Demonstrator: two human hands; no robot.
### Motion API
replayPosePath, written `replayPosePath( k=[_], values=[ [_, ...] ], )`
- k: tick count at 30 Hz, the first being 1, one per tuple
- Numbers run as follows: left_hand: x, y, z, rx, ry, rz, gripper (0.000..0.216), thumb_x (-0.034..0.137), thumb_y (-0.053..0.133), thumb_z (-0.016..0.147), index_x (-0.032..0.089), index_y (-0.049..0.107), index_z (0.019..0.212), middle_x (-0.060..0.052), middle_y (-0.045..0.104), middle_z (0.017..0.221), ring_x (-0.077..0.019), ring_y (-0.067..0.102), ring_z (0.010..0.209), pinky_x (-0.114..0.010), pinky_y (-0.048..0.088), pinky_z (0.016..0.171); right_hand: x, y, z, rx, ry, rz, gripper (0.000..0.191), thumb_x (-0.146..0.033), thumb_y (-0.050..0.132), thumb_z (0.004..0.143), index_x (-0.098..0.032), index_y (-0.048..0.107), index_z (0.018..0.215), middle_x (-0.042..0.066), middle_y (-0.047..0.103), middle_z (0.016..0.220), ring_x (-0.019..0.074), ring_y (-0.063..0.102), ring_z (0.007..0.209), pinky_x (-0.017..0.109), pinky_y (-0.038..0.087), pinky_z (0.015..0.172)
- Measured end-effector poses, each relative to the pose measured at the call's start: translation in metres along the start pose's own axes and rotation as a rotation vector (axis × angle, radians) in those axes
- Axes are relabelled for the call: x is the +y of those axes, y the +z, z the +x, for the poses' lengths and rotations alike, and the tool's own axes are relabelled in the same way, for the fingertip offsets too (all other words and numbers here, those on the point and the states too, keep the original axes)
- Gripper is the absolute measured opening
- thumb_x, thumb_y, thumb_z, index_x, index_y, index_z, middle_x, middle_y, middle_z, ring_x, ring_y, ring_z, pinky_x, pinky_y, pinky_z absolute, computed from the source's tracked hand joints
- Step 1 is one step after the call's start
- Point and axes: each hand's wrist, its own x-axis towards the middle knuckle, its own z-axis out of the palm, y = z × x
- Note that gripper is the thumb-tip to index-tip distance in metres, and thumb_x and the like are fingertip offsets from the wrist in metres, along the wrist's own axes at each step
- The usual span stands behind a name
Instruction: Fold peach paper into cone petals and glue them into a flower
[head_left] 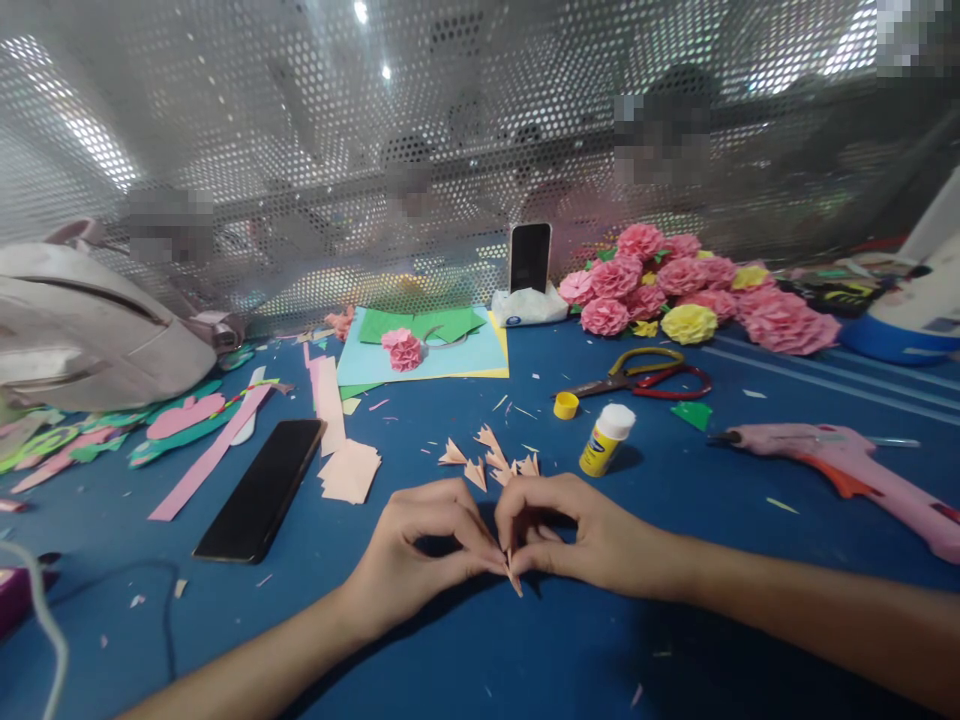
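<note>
My left hand (431,545) and my right hand (559,525) meet low in the middle of the view. Thumbs and forefingers of both pinch a small folded piece of peach paper (514,578), its pointed tip showing below the fingers. Most of that piece is hidden by my fingertips. Just beyond my hands lie several folded peach paper pieces (491,452). A glue stick (606,440) without its cap stands beyond my right hand, with the yellow cap (565,405) beside it. Past my left hand is a pile of peach paper squares (351,472).
A black phone (261,490) and pink paper strips (214,450) lie left, near a bag (97,315). Scissors (634,378) and a pink glue gun (840,465) lie right. Behind are paper flowers (641,280), coloured sheets (457,365) and a propped phone (529,257).
</note>
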Motion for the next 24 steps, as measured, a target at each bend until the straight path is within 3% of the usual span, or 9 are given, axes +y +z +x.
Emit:
replayPosePath(
  k=[11,18,24],
  values=[
    [0.0034,0.0035,0.0027,-0.014,-0.165,0.042,0.029,0.038,0.083,0.069,0.014,0.069,0.076,-0.005,0.07,0.071,-0.0147,0.062,0.066,-0.025,0.05,0.064,0.0033,0.001,0.0001,-0.015,0.045,0.097,0.03,-0.038,0.079,0.076,-0.017,0.059,0.082,-0.003,0.061,0.079,0.0074,0.047,0.061,0.02,0.037,0.055],
    [0.0043,0.0012,0.0051,-0.05,-0.163,0.019,0.014,0.026,0.08,0.075,0.014,0.073,0.077,-0.007,0.073,0.075,-0.0166,0.063,0.072,-0.027,0.05,0.07,0.0035,0.0014,0.0002,0.042,0.065,0.073,0.031,-0.04,0.08,0.075,-0.017,0.059,0.078,-0.003,0.06,0.075,0.0073,0.045,0.06,0.02,0.035,0.055],
    [0.0015,0.0011,0.0046,0.052,-0.177,0.032,0.013,0.021,0.082,0.072,0.014,0.073,0.077,-0.006,0.072,0.075,-0.0161,0.064,0.071,-0.027,0.051,0.068,0.0056,0.0012,0.0032,0.093,0.12,0.044,0.03,-0.039,0.08,0.074,-0.016,0.063,0.082,-0.003,0.06,0.075,0.0069,0.043,0.056,0.021,0.035,0.054]
  ],
)
